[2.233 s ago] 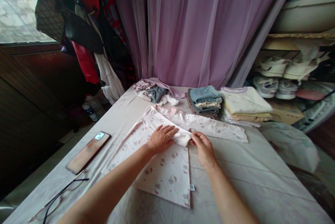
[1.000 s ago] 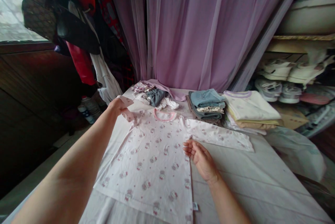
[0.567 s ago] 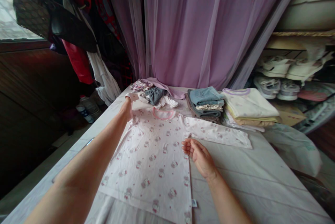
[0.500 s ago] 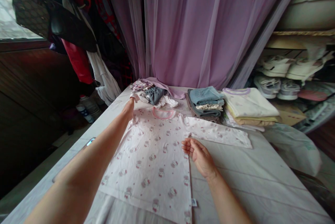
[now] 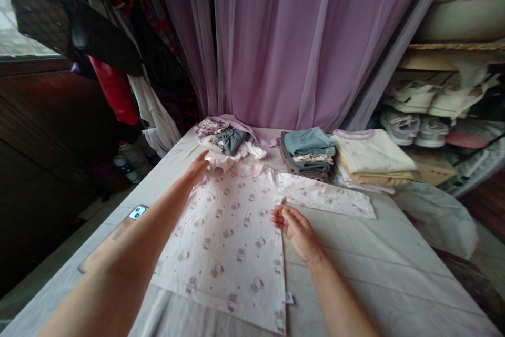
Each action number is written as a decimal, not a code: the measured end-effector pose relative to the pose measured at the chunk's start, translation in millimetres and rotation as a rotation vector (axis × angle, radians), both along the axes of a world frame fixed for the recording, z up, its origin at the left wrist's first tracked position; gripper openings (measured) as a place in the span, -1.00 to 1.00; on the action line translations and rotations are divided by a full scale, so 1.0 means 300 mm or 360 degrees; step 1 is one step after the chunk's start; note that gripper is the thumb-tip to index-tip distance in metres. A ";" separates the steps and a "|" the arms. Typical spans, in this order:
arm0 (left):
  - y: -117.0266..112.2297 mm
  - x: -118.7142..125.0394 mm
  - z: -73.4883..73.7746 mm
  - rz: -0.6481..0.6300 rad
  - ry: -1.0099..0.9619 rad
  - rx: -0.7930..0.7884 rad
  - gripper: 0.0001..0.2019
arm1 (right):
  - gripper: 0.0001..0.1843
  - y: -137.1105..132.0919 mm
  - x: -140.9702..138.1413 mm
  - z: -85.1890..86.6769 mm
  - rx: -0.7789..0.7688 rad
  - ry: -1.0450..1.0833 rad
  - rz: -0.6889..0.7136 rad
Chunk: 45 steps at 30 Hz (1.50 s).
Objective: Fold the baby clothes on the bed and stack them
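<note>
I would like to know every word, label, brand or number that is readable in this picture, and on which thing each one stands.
No word, brand or number is readable.
Small white tag on the hem of the pink-printed white shirt: too small to read.
White panel on the phone: no text can be made out.
Label on the bottle: too blurred to read.

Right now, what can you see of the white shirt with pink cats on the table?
The shirt looks like soft white cotton, printed with small pink cat faces, and has a pink-trimmed round collar. It lies flat on a pale cloth-covered table, one sleeve stretched out, the other bunched under the left hand. The right hand lies at its edge. A small tag shows at the hem.
</note>
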<state>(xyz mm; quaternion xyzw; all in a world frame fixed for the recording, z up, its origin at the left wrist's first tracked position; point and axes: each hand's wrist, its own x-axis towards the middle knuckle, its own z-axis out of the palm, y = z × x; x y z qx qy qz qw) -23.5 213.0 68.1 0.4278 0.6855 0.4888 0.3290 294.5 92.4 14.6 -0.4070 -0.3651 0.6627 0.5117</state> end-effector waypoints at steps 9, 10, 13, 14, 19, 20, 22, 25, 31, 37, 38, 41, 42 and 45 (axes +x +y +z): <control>-0.280 -0.070 -0.037 0.0050 0.0098 0.0095 -0.56 | -0.49 -0.009 -0.012 -0.023 0.0113 -0.0282 0.0000; -0.322 -0.083 -0.054 0.0069 0.0263 0.0090 -0.57 | -0.52 -0.004 -0.023 -0.025 0.0152 -0.0402 0.0006; -0.445 -0.120 -0.101 -0.0036 0.0944 0.0016 -0.55 | -0.69 0.040 -0.094 -0.010 0.0414 -0.0874 -0.0027; -0.480 -0.129 -0.112 -0.0072 0.1183 -0.0014 -0.56 | -0.76 0.064 -0.132 0.005 0.0538 -0.1062 -0.0054; -0.570 -0.135 -0.137 -0.0058 0.1839 -0.0211 -0.66 | -0.56 0.213 -0.387 0.106 0.0940 -0.1984 -0.0038; -0.574 -0.130 -0.138 -0.0061 0.1856 -0.0238 -0.67 | -0.47 0.241 -0.437 0.120 0.0990 -0.2111 -0.0015; -0.574 -0.122 -0.142 -0.0062 0.1837 -0.0277 -0.68 | -0.34 0.291 -0.519 0.133 0.1041 -0.2301 0.0010; -0.572 -0.116 -0.148 -0.0056 0.1752 -0.0305 -0.73 | -0.40 0.350 -0.588 0.126 0.1005 -0.2507 -0.0001; -0.580 -0.116 -0.141 -0.0105 0.1586 -0.0377 -0.78 | -0.68 0.426 -0.560 0.141 0.1021 -0.2691 0.0031; -0.591 -0.090 -0.099 -0.0176 0.1571 -0.0444 -0.86 | -0.62 0.458 -0.445 0.272 0.0967 -0.2794 -0.0044; -0.598 -0.081 -0.089 -0.0192 0.1577 -0.0465 -0.86 | -0.61 0.462 -0.425 0.295 0.0952 -0.2804 -0.0056; -0.631 -0.054 -0.062 -0.0272 0.1545 -0.0567 -0.83 | -0.62 0.475 -0.363 0.350 0.0894 -0.2807 -0.0104; -0.644 -0.046 -0.055 -0.0289 0.1521 -0.0608 -0.81 | -0.62 0.479 -0.341 0.364 0.0870 -0.2799 -0.0129; -0.681 -0.032 -0.040 -0.0301 0.1523 -0.0678 -0.72 | -0.60 0.483 -0.273 0.391 0.0798 -0.2746 -0.0236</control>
